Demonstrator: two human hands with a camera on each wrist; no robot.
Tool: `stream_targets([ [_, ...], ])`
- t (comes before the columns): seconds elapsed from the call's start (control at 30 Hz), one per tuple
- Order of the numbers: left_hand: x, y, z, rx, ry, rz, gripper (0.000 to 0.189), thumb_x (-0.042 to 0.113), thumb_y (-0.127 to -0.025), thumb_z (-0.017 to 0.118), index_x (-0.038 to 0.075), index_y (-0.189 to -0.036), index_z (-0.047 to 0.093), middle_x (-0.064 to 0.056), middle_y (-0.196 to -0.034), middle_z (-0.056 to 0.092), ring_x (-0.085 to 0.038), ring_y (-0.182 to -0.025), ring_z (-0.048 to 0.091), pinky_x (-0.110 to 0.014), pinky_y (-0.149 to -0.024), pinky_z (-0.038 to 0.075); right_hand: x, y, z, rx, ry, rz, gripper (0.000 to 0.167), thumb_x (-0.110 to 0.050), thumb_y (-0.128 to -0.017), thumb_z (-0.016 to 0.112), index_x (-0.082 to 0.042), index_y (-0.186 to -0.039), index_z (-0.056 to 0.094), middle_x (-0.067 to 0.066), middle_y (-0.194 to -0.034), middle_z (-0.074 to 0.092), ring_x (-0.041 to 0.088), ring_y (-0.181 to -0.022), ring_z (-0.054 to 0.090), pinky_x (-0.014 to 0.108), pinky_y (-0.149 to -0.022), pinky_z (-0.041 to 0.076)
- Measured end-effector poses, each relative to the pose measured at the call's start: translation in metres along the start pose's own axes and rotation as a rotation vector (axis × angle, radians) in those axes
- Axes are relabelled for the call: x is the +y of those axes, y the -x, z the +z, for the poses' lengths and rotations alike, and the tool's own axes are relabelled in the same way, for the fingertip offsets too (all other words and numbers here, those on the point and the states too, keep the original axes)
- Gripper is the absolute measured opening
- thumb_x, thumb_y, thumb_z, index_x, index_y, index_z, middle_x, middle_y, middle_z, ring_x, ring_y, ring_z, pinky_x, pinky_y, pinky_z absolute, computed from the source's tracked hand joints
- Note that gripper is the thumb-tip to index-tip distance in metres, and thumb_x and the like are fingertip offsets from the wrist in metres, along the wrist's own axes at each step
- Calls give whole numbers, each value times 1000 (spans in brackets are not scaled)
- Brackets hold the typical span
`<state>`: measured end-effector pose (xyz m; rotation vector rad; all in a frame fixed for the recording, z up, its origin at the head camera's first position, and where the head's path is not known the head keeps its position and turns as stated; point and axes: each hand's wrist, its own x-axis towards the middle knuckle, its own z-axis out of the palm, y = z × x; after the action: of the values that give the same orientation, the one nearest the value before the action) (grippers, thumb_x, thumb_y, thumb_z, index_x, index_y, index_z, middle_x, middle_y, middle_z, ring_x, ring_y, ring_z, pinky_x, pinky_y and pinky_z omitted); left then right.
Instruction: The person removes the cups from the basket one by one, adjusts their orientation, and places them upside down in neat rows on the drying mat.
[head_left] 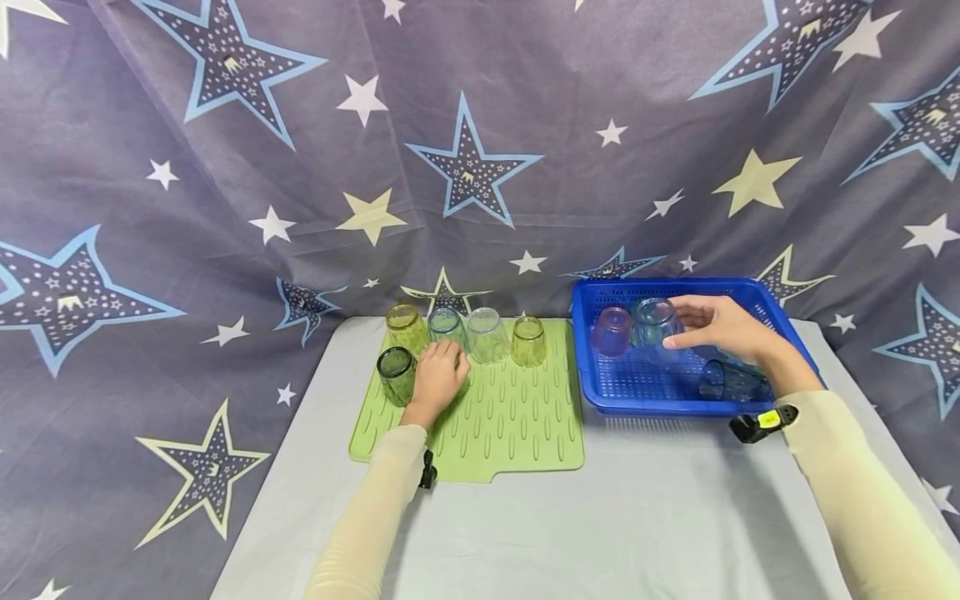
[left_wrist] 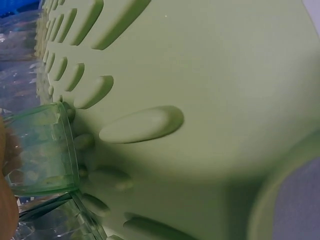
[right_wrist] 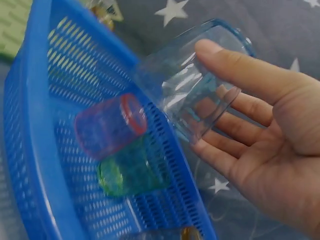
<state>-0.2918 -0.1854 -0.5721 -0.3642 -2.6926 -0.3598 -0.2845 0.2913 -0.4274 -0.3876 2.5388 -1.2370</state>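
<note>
My right hand [head_left: 712, 327] holds a clear light-blue glass [right_wrist: 200, 75] between thumb and fingers, over the blue basket [head_left: 592, 392]. Below that glass, a pink glass [right_wrist: 102, 127] and a green glass [right_wrist: 132, 172] sit in the basket. On the light-green drying mat [head_left: 517, 442], my left hand [head_left: 438, 372] curls over a pale green glass [left_wrist: 42, 150], mostly hidden by the hand in the head view. Its rim is down at the mat in the left wrist view. Beside this hand stands a dark glass [head_left: 397, 375].
Along the mat's back edge stand an amber glass [head_left: 405, 327], a blue glass [head_left: 446, 323], a clear glass [head_left: 487, 337] and a yellow glass [head_left: 528, 343]. A dark blue glass [head_left: 731, 382] lies in the basket's front right. A star-patterned cloth [head_left: 420, 250] hangs behind the table.
</note>
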Motion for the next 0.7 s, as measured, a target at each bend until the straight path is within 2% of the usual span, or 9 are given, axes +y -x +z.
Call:
stream_targets([
  [0.1,0,0,0,-2,-6,0,23,20,-103,51,5,-103,68,-12,-106,68,-31,-99,61,-46,-89,52,-6,4,0,15,-30,-1,83,-27,-90,79,0,-156,36,27,-155,44,44,-140,46,56,-111,44],
  [0.2,1,0,0,3,-9,2,21,20,-103,52,5,-102,68,-12,-105,68,-31,-98,61,-46,-88,52,-11,6,2,30,-58,-22,79,-26,-92,77,-2,-155,38,22,-151,51,30,-133,55,36,-104,54],
  [0.3,1,1,-1,10,-14,4,20,19,-102,53,5,-102,68,-12,-105,68,-31,-97,61,-46,-88,52,-16,7,4,42,-113,-67,71,-21,-92,76,-3,-152,44,9,-138,63,11,-118,62,19,-91,54],
  [0.37,1,1,-1,12,-15,6,21,19,-102,53,5,-103,69,-12,-105,68,-32,-98,61,-46,-89,52,-19,8,6,45,-153,-100,67,-18,-92,76,-3,-150,46,-2,-127,69,3,-110,64,17,-87,55],
  [0.47,1,1,-1,4,-20,5,22,20,-103,53,5,-104,69,-12,-106,69,-31,-99,61,-46,-89,52,-23,10,9,51,-191,-130,65,-16,-92,76,-2,-149,47,-16,-116,69,0,-106,65,17,-87,55],
  [0.7,0,0,0,1,-18,-3,22,21,-103,53,6,-103,69,-11,-105,68,-30,-98,61,-45,-88,52,-29,13,15,37,-241,-183,61,-11,-92,74,0,-147,49,-15,-115,71,4,-105,68,19,-88,57],
])
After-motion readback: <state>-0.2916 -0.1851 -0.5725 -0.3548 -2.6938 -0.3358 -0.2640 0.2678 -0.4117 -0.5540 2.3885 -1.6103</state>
